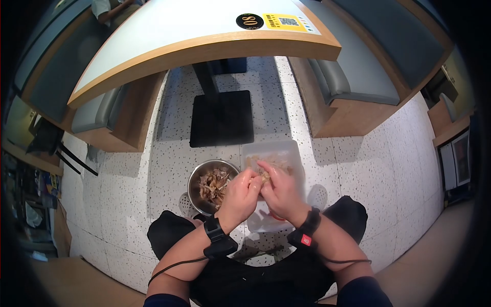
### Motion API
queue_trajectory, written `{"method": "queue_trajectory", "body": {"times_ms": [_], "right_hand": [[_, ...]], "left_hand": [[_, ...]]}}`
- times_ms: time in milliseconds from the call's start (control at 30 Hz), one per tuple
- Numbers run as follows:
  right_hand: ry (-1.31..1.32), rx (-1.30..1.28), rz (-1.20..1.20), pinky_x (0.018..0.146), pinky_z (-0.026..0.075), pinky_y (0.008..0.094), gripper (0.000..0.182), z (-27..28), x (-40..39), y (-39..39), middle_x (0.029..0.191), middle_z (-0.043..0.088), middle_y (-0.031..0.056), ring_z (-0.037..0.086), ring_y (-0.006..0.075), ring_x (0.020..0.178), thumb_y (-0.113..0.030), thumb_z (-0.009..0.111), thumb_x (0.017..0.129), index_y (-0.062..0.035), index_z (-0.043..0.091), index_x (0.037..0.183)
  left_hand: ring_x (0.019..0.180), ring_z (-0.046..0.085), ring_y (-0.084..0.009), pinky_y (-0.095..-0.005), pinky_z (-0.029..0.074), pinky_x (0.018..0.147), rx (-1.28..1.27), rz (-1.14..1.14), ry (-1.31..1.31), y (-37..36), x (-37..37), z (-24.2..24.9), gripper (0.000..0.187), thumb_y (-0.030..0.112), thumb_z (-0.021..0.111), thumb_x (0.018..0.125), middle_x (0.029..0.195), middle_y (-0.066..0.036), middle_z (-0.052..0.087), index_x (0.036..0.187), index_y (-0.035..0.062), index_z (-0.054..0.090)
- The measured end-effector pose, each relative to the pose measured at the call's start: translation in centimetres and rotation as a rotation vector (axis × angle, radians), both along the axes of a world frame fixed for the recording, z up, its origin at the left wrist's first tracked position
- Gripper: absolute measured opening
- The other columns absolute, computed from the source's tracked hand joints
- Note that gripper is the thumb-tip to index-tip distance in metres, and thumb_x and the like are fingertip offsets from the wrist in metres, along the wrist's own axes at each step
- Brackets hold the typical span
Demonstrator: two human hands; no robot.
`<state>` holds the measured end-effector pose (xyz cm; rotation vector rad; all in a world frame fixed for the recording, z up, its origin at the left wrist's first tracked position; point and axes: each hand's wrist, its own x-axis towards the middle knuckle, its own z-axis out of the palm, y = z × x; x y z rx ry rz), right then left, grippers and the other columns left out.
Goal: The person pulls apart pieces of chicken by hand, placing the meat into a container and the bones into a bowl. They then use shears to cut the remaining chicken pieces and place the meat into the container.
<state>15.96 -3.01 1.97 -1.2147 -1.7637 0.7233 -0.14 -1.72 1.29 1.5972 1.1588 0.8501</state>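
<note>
My left hand (pixel 242 194) and my right hand (pixel 280 190) meet over a translucent plastic tub (pixel 298 163) on the floor. Fingers of both are closed around a small pale piece (pixel 265 176), mostly covered by them. Similar pale bits (pixel 279 161) lie in the tub beyond my fingers. Just left of my left hand is a round metal bowl (pixel 193 176) holding brownish pieces (pixel 214 182). Something red shows in the tub under my right wrist, too hidden to name.
A white table (pixel 194 23) with a wooden edge stands ahead on a black base (pixel 221 118). Grey benches (pixel 353 77) flank it. Part of another person (pixel 116 11) shows at the upper left. My knees are either side of the containers.
</note>
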Motion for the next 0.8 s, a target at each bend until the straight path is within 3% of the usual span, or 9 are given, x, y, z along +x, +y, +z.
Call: {"method": "queue_trajectory", "body": {"times_ms": [67,300,367,400,467,567,700,767,800], "right_hand": [[0.013,-0.044,0.003,0.093,0.052,0.0459,0.045,0.3,0.0,-0.1,0.117,0.064,0.0285,0.064,0.0435,0.105,-0.008,0.054,0.091,0.0058,0.054,0.134],[0.047,-0.056,0.010,0.095,0.050,0.0462,0.046,0.8,-0.4,-0.5,0.120,0.062,0.0299,0.062,0.0451,0.108,-0.007,0.053,0.092,0.0063,0.050,0.137],[0.035,-0.056,0.012,0.094,0.051,0.0464,0.046,0.5,-0.5,-0.6,0.119,0.062,0.0296,0.063,0.0452,0.107,-0.007,0.053,0.093,0.0061,0.050,0.136],[0.038,-0.037,-0.009,0.091,0.051,0.0467,0.042,0.2,-0.6,-0.6,0.114,0.064,0.0285,0.063,0.0448,0.104,-0.008,0.052,0.093,0.0052,0.052,0.133],[0.044,-0.025,-0.037,0.087,0.052,0.0470,0.038,-0.1,-0.6,-0.9,0.109,0.065,0.0274,0.064,0.0445,0.100,-0.008,0.052,0.093,0.0043,0.054,0.129],[0.113,-0.162,-0.073,0.080,0.052,0.0468,0.027,0.4,-0.8,-1.1,0.096,0.066,0.0245,0.065,0.0429,0.091,-0.008,0.052,0.094,0.0020,0.057,0.118],[0.145,-0.204,-0.307,0.076,0.052,0.0437,0.020,-1.5,0.5,0.8,0.087,0.066,0.0204,0.066,0.0356,0.080,-0.011,0.048,0.097,-0.0006,0.059,0.111],[0.281,-0.436,-0.363,0.070,0.050,0.0349,0.024,-2.3,3.1,2.5,0.086,0.062,0.0123,0.059,0.0192,0.075,-0.011,0.041,0.100,-0.0020,0.058,0.115],[0.285,-0.444,-0.369,0.070,0.050,0.0349,0.024,-2.0,3.3,2.5,0.086,0.062,0.0123,0.059,0.0192,0.075,-0.011,0.041,0.100,-0.0020,0.058,0.115]], "left_hand": [[0.082,0.064,-0.0413,-0.0426,0.051,0.076,0.227,0.056,0.041,0.0,0.2,0.0,0.022,0.018,0.052,0.102,0.091,-0.023,0.063,0.100,-0.0038,0.056],[0.079,0.064,-0.0359,-0.0402,0.050,0.071,0.177,0.138,-0.041,-0.6,1.0,0.5,0.020,0.016,0.053,0.103,0.088,-0.022,0.063,0.099,-0.0027,0.057],[0.069,0.057,-0.0179,-0.0328,0.047,0.065,0.144,0.156,-0.001,-0.6,0.9,0.1,0.022,0.017,0.053,0.105,0.077,-0.013,0.061,0.095,-0.0012,0.058],[0.069,0.057,-0.0179,-0.0328,0.047,0.065,0.142,0.155,-0.001,-0.6,0.9,0.3,0.022,0.017,0.053,0.105,0.077,-0.013,0.061,0.095,-0.0012,0.058],[0.061,0.061,-0.0324,-0.0371,0.048,0.059,0.192,0.179,-0.003,-0.6,1.3,0.7,0.023,0.020,0.055,0.105,0.069,-0.018,0.060,0.095,-0.0001,0.057],[0.060,0.060,-0.0316,-0.0376,0.047,0.058,0.131,0.160,-0.098,-1.0,1.5,0.6,0.023,0.019,0.056,0.105,0.069,-0.019,0.058,0.094,-0.0004,0.056],[0.059,0.059,-0.0308,-0.0393,0.046,0.057,0.326,0.216,0.029,-2.1,0.7,1.7,0.021,0.017,0.056,0.104,0.069,-0.019,0.058,0.092,-0.0003,0.055],[0.060,0.059,-0.0311,-0.0398,0.046,0.058,0.300,0.271,0.028,-1.3,-0.6,1.1,0.023,0.018,0.055,0.105,0.069,-0.019,0.057,0.091,-0.0001,0.055],[0.061,0.059,-0.0313,-0.0403,0.046,0.058,0.274,0.334,0.013,-0.6,-1.3,1.0,0.025,0.019,0.054,0.105,0.070,-0.019,0.057,0.090,0.0001,0.054]]}}
